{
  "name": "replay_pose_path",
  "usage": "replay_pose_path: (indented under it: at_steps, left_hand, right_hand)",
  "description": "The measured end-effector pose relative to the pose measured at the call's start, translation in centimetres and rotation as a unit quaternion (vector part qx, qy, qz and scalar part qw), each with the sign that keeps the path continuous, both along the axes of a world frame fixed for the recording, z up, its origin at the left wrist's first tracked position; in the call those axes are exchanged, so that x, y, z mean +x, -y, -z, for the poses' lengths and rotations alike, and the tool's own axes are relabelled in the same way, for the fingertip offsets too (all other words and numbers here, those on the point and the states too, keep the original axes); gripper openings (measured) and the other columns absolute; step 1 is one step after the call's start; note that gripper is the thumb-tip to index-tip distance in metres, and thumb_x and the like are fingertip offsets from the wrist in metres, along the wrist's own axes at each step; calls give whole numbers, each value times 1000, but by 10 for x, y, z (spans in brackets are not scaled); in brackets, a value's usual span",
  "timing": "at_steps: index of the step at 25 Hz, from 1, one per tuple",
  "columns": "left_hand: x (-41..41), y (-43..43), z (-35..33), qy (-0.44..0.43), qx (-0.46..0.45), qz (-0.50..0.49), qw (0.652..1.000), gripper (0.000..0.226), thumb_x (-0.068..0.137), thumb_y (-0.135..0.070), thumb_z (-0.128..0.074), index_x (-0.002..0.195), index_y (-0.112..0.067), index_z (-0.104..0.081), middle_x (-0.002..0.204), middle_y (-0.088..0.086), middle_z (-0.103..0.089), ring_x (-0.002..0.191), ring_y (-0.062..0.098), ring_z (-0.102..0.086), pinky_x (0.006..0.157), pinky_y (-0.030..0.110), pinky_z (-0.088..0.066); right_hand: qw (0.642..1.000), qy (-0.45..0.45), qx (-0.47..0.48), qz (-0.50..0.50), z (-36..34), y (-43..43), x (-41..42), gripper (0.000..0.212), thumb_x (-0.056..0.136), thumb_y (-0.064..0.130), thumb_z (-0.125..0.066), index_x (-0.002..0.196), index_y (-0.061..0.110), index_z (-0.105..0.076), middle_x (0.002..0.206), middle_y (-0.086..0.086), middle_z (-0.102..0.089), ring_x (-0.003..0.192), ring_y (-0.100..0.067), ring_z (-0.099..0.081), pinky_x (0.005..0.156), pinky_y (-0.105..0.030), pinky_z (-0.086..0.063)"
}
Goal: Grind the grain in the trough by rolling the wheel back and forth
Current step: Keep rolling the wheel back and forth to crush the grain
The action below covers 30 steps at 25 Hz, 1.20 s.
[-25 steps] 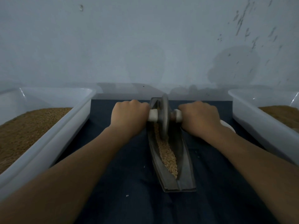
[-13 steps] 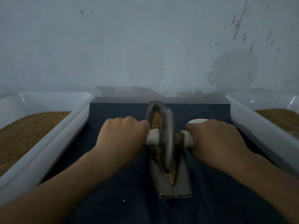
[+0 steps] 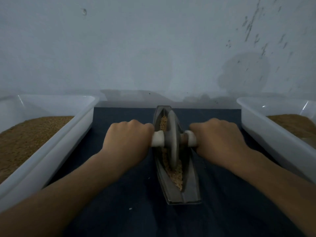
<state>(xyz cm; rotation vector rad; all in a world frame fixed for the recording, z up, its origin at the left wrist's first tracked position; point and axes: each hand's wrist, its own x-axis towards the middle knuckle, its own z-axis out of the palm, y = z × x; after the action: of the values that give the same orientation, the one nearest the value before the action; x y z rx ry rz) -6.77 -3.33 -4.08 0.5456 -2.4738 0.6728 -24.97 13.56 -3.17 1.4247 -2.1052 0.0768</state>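
Dark-clothed bench, centre: grey boat-shaped metal trough held tan grain. My left hand and right hand wrapped fingers round the grey disc wheel by its white axle; uneven pushing could, I judged, spill grain.

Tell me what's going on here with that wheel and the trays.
A person is grinding grain by hand. The left hand and right hand each grip an end of the white handle running through a metal wheel. The wheel stands upright about midway along a narrow trough on a dark cloth, with grain in the groove. The left tray and right tray hold more grain.
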Motion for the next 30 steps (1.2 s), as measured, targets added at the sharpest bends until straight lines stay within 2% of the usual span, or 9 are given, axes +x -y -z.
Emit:
replay_pose_path:
  at_steps: [3, 5, 9, 12, 15, 19, 23, 27, 30]
  left_hand:
    - [10, -11, -9, 4, -24, 4, 1000, 55, 52, -26, -83, 70, -26, -31, 53, -7, -18, 43, 13, -7, 48, 20, -3]
    - [-4, -4, -9, 40, -14, -41, 998, 44, 64, -29, -77, 72, -26, -34, 55, -6, -19, 43, 14, -10, 45, 24, -6]
    - [-52, 35, -16, 37, 35, -71, 996, 6, 87, -26, -61, 89, -23, -57, 72, -1, -51, 59, 23, -52, 52, 32, -32]
    - [-60, 37, -24, 42, 47, -77, 995, 10, 89, -25, -60, 98, -24, -63, 82, 2, -59, 73, 27, -62, 56, 34, -37]
    - [-32, 17, -11, 12, 22, -47, 999, 21, 82, -28, -66, 80, -22, -46, 62, -6, -33, 50, 20, -40, 47, 30, -24]
    - [6, -3, -2, -7, -17, 3, 1000, 54, 55, -26, -82, 70, -26, -31, 55, -9, -15, 43, 13, -11, 47, 20, -5]
    - [-23, 19, 1, 12, 1, -43, 999, 36, 74, -29, -72, 74, -27, -36, 57, -8, -21, 44, 13, -15, 45, 26, -9]
    - [-61, 49, -5, -24, 62, -68, 995, 2, 86, -25, -60, 88, -24, -60, 68, 0, -51, 58, 24, -54, 51, 32, -33]
    - [-55, 42, -8, -14, 70, -68, 995, 5, 87, -24, -60, 92, -23, -60, 73, 1, -53, 66, 27, -59, 54, 34, -36]
  right_hand:
    - [1000, -22, -12, 5, 1, -17, 6, 60, 58, 34, -76, 61, 36, -17, 51, 13, -33, 44, 0, -17, 48, -18, -4]
    - [1000, 5, 9, 27, 5, -3, -4, 49, 67, 37, -73, 61, 35, -24, 55, 12, -37, 46, -6, -30, 46, -20, -12]
    - [995, 78, 24, 62, -4, 59, -36, 15, 83, 34, -64, 75, 30, -52, 79, 3, -62, 72, -23, -58, 58, -30, -39]
    - [992, 100, 33, 67, -13, 69, -40, 15, 86, 33, -63, 76, 29, -53, 84, 2, -65, 75, -24, -60, 61, -31, -41]
    - [996, 75, 16, 36, 1, 34, -26, 24, 81, 36, -66, 73, 34, -44, 74, 5, -55, 67, -24, -57, 57, -32, -42]
    - [999, -32, -22, -4, 5, -5, -4, 47, 59, 35, -74, 61, 36, -27, 51, 14, -25, 43, -4, -21, 46, -17, -10]
    - [998, 36, 23, 44, 2, 25, -19, 37, 74, 36, -69, 62, 33, -35, 63, 10, -43, 56, -18, -48, 50, -26, -29]
    - [997, 59, 20, 55, -14, 76, -41, 17, 82, 30, -68, 73, 30, -53, 75, 2, -57, 68, -23, -54, 57, -30, -36]
    - [996, 57, 32, 55, -20, 73, -36, 15, 84, 33, -68, 77, 29, -55, 82, -1, -63, 73, -26, -58, 60, -30, -39]
